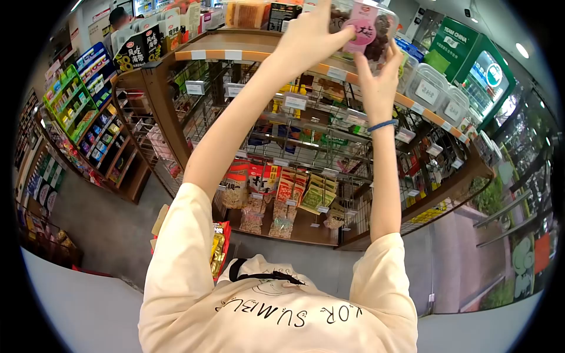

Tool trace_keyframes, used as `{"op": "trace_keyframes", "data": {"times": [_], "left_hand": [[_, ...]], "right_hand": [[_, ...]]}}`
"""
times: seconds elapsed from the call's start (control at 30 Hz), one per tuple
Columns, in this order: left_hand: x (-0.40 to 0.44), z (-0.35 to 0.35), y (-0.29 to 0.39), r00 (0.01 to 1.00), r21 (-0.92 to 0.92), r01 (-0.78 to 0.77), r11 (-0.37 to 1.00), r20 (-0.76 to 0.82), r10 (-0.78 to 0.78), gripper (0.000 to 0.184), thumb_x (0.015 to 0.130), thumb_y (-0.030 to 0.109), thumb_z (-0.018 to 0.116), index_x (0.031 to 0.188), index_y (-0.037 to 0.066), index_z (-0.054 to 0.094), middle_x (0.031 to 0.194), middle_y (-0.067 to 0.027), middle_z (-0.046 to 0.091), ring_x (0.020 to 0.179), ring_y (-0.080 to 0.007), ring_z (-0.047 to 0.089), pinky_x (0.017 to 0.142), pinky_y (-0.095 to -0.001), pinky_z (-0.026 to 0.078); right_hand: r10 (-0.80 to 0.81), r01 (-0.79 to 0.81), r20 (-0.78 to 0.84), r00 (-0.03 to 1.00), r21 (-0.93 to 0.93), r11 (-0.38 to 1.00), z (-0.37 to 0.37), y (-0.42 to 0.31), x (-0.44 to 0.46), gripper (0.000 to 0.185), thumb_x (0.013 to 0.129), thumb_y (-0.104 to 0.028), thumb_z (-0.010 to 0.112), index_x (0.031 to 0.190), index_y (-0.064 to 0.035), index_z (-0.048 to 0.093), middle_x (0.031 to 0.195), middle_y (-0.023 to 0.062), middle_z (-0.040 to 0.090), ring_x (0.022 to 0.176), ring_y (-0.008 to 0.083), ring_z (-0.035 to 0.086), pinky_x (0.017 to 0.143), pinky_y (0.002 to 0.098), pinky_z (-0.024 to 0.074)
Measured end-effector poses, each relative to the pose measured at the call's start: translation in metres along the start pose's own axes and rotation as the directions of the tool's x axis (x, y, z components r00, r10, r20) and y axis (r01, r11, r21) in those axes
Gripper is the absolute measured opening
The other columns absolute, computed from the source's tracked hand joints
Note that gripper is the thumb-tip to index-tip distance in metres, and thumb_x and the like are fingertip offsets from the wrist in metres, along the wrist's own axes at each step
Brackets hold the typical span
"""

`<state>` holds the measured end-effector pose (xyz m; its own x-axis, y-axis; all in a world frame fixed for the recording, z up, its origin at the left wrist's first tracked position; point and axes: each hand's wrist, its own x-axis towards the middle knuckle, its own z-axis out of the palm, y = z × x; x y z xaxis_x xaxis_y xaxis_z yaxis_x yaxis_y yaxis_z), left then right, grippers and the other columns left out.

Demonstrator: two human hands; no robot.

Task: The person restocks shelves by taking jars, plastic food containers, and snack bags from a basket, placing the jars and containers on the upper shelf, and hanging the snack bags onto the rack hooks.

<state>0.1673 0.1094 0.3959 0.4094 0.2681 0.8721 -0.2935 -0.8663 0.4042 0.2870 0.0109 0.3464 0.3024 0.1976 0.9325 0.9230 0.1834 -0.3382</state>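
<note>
Both my hands are raised at the top of the view, over the top shelf of a display rack. Between them is a clear plastic box of dark, round pieces (pixel 384 29) with a pink label (pixel 364 28); I cannot tell what the pieces are. My left hand (pixel 309 34) grips the box's left side, with its thumb across the label. From below and the right, my right hand (pixel 378 73) holds the lower edge between thumb and fingers. A blue band circles the right wrist. The box's top reaches the edge of the picture.
The brown-framed rack (pixel 253 44) carries price tags and hanging snack packets (pixel 262 179). Lidded clear tubs (pixel 426 88) line its right side, black cartons (pixel 141 47) its left. Another shelf unit (pixel 97 126) stands left. A person (pixel 119 20) is at the back left.
</note>
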Motion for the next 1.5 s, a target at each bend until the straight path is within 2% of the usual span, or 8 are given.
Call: {"op": "trace_keyframes", "data": {"times": [0.33,0.57,0.63,0.77,1.03,1.1,1.2,1.5], "left_hand": [[0.041,0.034,-0.073,0.996,0.041,-0.092,0.995,-0.014,0.093,0.057,0.078,0.027,0.058,0.127,0.010,0.035,0.113,-0.0253,0.052,0.104,-0.0393,0.052,0.087,-0.0425,0.043],[0.045,0.043,-0.104,0.967,0.159,0.186,0.970,0.147,-0.210,0.072,0.073,0.041,0.059,0.132,0.011,0.031,0.110,-0.0279,0.055,0.100,-0.0412,0.055,0.087,-0.0427,0.045],[0.045,0.050,-0.121,0.962,0.183,0.194,0.964,0.158,-0.224,0.076,0.072,0.043,0.058,0.134,0.012,0.028,0.108,-0.0280,0.056,0.099,-0.0420,0.056,0.087,-0.0429,0.045],[0.045,0.058,-0.128,0.956,0.191,0.200,0.961,0.176,-0.234,0.083,0.072,0.040,0.059,0.139,0.014,0.019,0.104,-0.0292,0.057,0.095,-0.0427,0.057,0.085,-0.0433,0.046],[0.042,0.061,-0.127,0.930,0.257,0.190,0.947,0.262,-0.258,0.083,0.072,0.036,0.059,0.139,0.014,0.016,0.096,-0.0294,0.059,0.091,-0.0410,0.059,0.081,-0.0434,0.048],[0.039,0.058,-0.123,0.942,0.271,0.121,0.955,0.272,-0.197,0.076,0.074,0.033,0.060,0.136,0.013,0.021,0.093,-0.0292,0.060,0.089,-0.0411,0.059,0.079,-0.0443,0.048],[0.035,0.059,-0.125,0.957,0.249,0.078,0.965,0.251,-0.142,0.069,0.076,0.030,0.060,0.133,0.012,0.025,0.091,-0.0294,0.060,0.087,-0.0419,0.059,0.077,-0.0456,0.048],[0.037,0.065,-0.128,0.968,0.243,0.017,0.970,0.240,-0.077,0.068,0.079,0.028,0.059,0.132,0.007,0.022,0.089,-0.0299,0.060,0.084,-0.0435,0.059,0.074,-0.0469,0.049]], "right_hand": [[0.167,-0.169,0.125,0.978,0.000,0.986,0.027,0.053,0.028,0.065,0.077,-0.024,0.067,0.119,0.0090,0.029,0.114,0.0195,0.050,0.103,0.0212,0.052,0.087,0.0291,0.0430],[0.227,-0.234,0.175,0.958,0.022,0.972,0.038,0.082,0.034,0.080,0.071,-0.037,0.067,0.112,0.0195,0.028,0.092,0.0187,0.052,0.086,0.0227,0.053,0.077,0.0299,0.0447],[0.536,-0.543,0.355,0.766,-0.089,0.835,0.027,0.055,0.041,0.071,0.075,-0.040,0.065,0.115,0.0107,0.036,0.103,0.0109,0.044,0.094,0.0166,0.046,0.083,0.0267,0.0389],[0.531,-0.484,0.537,0.655,-0.241,0.841,0.020,0.057,0.052,0.050,0.078,-0.042,0.060,0.107,-0.0017,0.053,0.096,0.0061,0.033,0.081,0.0147,0.036,0.077,0.0244,0.0339],[0.486,-0.493,0.346,0.802,-0.073,0.867,0.027,0.073,0.042,0.046,0.076,-0.046,0.063,0.077,-0.0040,0.044,0.069,-0.0042,0.029,0.059,0.0063,0.027,0.050,0.0219,0.0243],[0.504,-0.521,0.376,0.778,-0.063,0.851,0.026,0.085,0.044,0.052,0.074,-0.046,0.065,0.088,0.0003,0.047,0.074,-0.0016,0.034,0.064,0.0071,0.030,0.054,0.0217,0.0279],[0.338,-0.403,0.497,0.799,0.026,0.915,0.027,0.089,0.047,0.110,0.069,-0.053,0.062,0.131,0.0202,0.009,0.128,0.0345,0.032,0.118,0.0366,0.041,0.094,0.0356,0.0388],[0.324,-0.320,0.358,0.876,-0.074,0.945,0.037,0.085,0.039,0.115,0.066,-0.052,0.064,0.133,0.0179,0.003,0.136,0.0377,0.018,0.129,0.0441,0.022,0.104,0.0376,0.0278]]}}
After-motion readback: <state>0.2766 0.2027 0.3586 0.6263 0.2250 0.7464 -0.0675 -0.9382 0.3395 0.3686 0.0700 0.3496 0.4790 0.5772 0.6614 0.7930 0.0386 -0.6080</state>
